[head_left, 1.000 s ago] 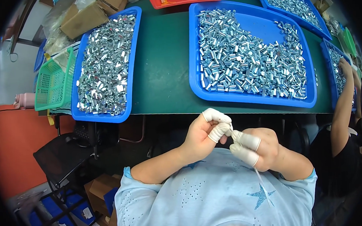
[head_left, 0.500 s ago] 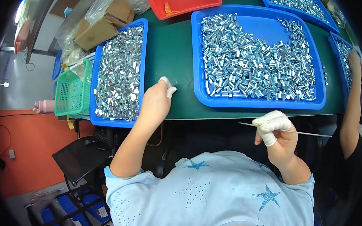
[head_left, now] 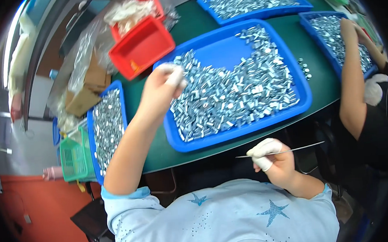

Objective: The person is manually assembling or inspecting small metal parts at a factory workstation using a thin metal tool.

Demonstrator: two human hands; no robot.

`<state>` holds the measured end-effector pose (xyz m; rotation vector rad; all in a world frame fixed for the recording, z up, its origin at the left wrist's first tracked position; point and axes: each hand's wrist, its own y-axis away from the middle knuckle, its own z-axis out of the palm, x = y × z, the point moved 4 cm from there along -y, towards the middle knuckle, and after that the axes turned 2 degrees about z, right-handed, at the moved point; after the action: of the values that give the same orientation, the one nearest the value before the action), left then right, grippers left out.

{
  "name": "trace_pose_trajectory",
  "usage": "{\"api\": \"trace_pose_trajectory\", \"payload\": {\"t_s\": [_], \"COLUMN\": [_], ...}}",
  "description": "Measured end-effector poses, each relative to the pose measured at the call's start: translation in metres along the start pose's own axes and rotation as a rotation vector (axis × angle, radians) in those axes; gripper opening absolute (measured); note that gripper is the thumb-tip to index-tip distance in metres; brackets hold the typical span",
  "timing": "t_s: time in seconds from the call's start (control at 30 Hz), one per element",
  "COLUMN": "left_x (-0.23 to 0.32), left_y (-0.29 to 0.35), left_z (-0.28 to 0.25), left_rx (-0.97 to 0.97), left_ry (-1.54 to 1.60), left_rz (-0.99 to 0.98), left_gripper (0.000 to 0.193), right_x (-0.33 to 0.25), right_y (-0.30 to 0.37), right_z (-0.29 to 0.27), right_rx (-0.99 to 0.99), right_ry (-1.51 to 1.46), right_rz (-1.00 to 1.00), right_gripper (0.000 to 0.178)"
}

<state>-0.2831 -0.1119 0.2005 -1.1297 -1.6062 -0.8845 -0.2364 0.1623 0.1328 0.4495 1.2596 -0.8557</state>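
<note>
My left hand (head_left: 161, 88), with white covers on its fingertips, is over the left rim of a blue tray (head_left: 240, 134). Its fingers are bent together in a pinch, and whatever may be between them is hidden. Small silvery metal sleeves (head_left: 228, 99) fill most of this tray, heaped loosely, with bare blue bottom at the far side. In front of the table edge, my right hand (head_left: 273, 160) grips a thin metal rod (head_left: 307, 146) between covered fingers. The rod lies nearly level, sticking out on both sides of the hand.
A second blue tray of metal pieces (head_left: 106, 125) stands left, beside a green basket (head_left: 75, 155). Past my left hand is a red bin (head_left: 142, 47). More filled trays (head_left: 251, 2) stand behind; at right a co-worker's hands (head_left: 351, 29) reach into another tray (head_left: 330, 39).
The whole view has swung, shifting the trays leftward. My left hand has gone from the bare green tabletop to the middle tray's left rim. My right hand still holds the rod.
</note>
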Motion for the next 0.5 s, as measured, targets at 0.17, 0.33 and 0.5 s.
{"api": "trace_pose_trajectory", "payload": {"t_s": [0.17,0.33,0.5], "left_x": [0.044,0.053,0.058], "left_y": [-0.131,-0.14,-0.112], "left_z": [0.07,0.165,0.267], "left_rx": [0.031,-0.001,-0.495], "left_ry": [0.01,-0.578,-0.72], "left_rz": [0.109,0.638,0.781], "left_gripper": [0.024,0.032,0.028], "right_x": [-0.005,-0.003,0.003], "right_y": [0.019,0.031,0.028], "right_z": [-0.008,-0.033,-0.038], "right_rx": [-0.011,0.093,0.089], "right_ry": [0.181,0.346,0.324], "right_rz": [-0.026,-0.071,-0.054], "right_gripper": [0.012,0.013,0.014]}}
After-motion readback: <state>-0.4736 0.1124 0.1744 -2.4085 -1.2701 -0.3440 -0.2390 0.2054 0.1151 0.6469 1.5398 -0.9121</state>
